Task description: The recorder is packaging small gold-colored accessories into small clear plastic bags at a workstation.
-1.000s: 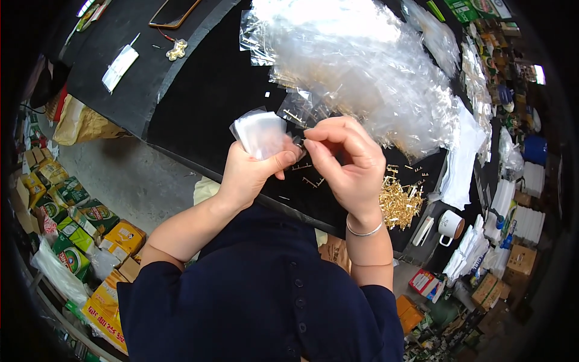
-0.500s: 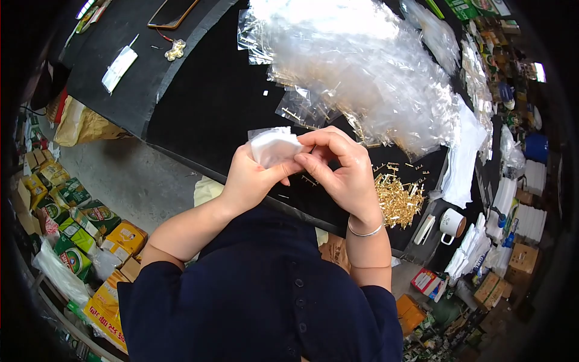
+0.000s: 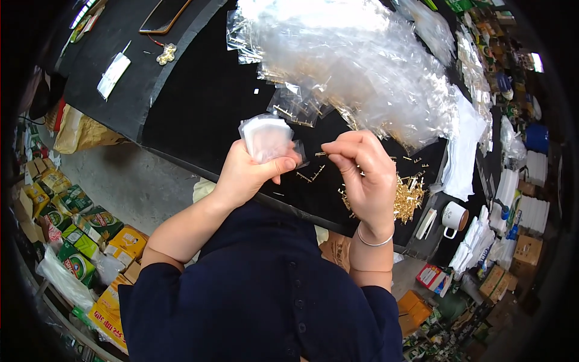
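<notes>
A fanned stack of small clear plastic bags (image 3: 265, 136) is pinched in my left hand (image 3: 244, 172), the thumb lying across its lower edge. To the right, apart from the bags, my right hand (image 3: 365, 172) pinches a small gold metal piece (image 3: 320, 153) between thumb and fingertips. A few more gold pieces (image 3: 310, 175) lie in a short row on the black tabletop between my hands. Beside my right hand spreads a pile of gold metal pieces (image 3: 410, 196), partly hidden by the hand. Beyond my hands lies a large heap of filled clear bags (image 3: 356, 66).
A white cloth or sheet (image 3: 461, 145) lies right of the heap. A white mug (image 3: 453, 218) and a white stapler-like object (image 3: 426, 223) stand near the right edge. At far left lie a phone (image 3: 163, 15) and a white packet (image 3: 113, 75). Cartons (image 3: 126, 241) fill the floor at left.
My right hand has moved right, away from the bags, and now shows a gold piece at its fingertips. The bag stack in my left hand is more fanned and has tilted upright.
</notes>
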The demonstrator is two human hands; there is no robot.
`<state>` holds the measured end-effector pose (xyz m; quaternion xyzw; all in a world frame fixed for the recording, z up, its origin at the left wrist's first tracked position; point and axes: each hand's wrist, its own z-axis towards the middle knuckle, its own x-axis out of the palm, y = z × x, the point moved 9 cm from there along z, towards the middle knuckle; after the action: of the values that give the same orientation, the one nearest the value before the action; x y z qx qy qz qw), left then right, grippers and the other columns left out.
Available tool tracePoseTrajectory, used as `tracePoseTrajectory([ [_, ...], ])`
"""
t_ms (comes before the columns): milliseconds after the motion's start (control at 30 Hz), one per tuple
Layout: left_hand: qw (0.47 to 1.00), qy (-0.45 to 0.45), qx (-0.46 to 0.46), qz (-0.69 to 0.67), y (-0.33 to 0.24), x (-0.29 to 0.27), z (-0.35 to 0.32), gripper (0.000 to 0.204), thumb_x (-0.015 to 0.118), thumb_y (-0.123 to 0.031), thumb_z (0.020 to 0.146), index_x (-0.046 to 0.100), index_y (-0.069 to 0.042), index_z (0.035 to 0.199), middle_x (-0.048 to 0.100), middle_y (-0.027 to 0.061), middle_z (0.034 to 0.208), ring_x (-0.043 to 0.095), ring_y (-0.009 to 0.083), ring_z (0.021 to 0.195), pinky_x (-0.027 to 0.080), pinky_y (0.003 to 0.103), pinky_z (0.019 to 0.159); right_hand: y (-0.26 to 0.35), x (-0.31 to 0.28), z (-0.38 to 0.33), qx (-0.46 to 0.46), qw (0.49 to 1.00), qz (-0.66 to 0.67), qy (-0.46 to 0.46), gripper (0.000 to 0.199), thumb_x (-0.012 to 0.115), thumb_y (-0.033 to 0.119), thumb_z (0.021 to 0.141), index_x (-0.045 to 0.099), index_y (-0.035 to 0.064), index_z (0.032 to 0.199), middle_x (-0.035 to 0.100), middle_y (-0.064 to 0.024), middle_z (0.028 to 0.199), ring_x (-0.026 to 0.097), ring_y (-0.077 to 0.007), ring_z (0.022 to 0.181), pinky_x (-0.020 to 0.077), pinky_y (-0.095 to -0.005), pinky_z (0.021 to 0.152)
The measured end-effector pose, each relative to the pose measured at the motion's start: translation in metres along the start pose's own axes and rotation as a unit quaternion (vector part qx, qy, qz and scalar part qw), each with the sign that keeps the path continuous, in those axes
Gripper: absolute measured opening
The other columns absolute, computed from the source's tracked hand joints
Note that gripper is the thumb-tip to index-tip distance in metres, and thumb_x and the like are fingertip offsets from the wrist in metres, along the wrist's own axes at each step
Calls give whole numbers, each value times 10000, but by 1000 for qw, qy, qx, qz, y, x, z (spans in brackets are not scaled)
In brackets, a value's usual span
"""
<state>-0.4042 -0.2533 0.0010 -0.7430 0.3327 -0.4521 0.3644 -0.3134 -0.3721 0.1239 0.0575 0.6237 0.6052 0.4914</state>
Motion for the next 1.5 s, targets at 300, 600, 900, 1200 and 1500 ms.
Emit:
tracePoseTrajectory([
  [300, 999, 31, 5, -40, 7, 11, 0, 263, 751, -89, 825, 617, 12, 1027, 671, 90, 912, 626, 120, 720, 495, 218, 547, 19, 20, 2, -66, 998, -12, 15, 309, 681, -65, 804, 650, -7, 1105, 634, -94, 835, 615, -178, 707, 499, -255, 640],
  [600, 995, 2, 50, -85, 5, 9, 2, 287, 704, -125, 881, 602, 27, 1102, 666, 100, 1024, 653, 128, 821, 530, 233, 608, -12, 9, -4, 9, 999, 28, -13, 442, 694, -72, 800, 599, -9, 1227, 665, -84, 842, 625, -139, 741, 505, -241, 692],
  [900, 998, -45, 31, -36, -2, -23, 7, 202, 640, -114, 922, 595, 7, 1077, 661, 103, 957, 629, 130, 825, 494, 226, 618, -12, 21, 6, -92, 977, -191, -15, 323, 703, -31, 764, 627, 2, 1077, 605, -95, 957, 613, -233, 853, 523, -321, 690],
  [1200, 994, -65, 52, -70, -2, -17, 4, 116, 686, -72, 882, 623, 0, 947, 660, 87, 907, 593, 108, 711, 448, 199, 551, -21, 85, -17, -95, 942, -245, 210, 50, 570, 38, 777, 531, 31, 807, 503, -90, 791, 571, -245, 757, 519, -358, 655],
  [1500, 996, -52, 45, -51, -3, -17, 4, 128, 710, -84, 862, 628, -7, 924, 655, 87, 888, 602, 109, 726, 458, 209, 543, -24, 90, -23, -72, 932, -262, 240, 195, 643, 2, 727, 595, 17, 915, 532, -122, 795, 585, -290, 761, 509, -378, 679],
])
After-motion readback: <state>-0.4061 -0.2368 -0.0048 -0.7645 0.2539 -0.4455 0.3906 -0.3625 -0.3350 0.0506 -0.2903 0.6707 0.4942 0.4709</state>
